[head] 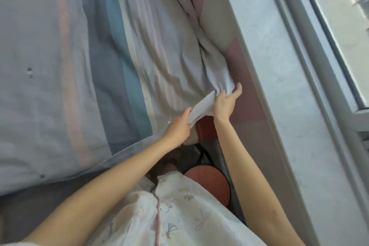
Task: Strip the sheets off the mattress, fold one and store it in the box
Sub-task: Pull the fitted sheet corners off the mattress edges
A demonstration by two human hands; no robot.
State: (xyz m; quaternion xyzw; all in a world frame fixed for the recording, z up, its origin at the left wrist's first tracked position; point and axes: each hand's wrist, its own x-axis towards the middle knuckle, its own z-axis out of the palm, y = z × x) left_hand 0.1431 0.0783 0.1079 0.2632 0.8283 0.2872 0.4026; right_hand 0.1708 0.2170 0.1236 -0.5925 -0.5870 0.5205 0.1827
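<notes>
A striped sheet (159, 56) in grey, teal, pink and white is seen spread over the mattress (214, 16). Along the mattress's window-side edge the sheet has been drawn inward and bunched into folds, so that beige and pink mattress surface is laid bare there.

At the near window-side corner of the mattress, the sheet's gathered white edge is held by both hands. It is gripped by the left hand (178, 129), whose fingers (186, 112) are curled narrowly round a flat fold of cloth, just on the bed side of that corner. The bunched cloth is clutched by the right hand (225, 106), placed just beside the left and nearer the exposed mattress edge. Most of its fingers are buried in the gathers, while one finger (238, 89) is left stretched out over the pink mattress surface.

A dark red part (205, 128) is seen just under the two hands at the mattress corner; what it is cannot be told. A round red stool (209, 183) stands below that corner, near the person's pale printed garment (169, 215). A pale ledge (279, 66) runs alongside the mattress's exposed edge, with a window frame (329, 26) beyond it.
</notes>
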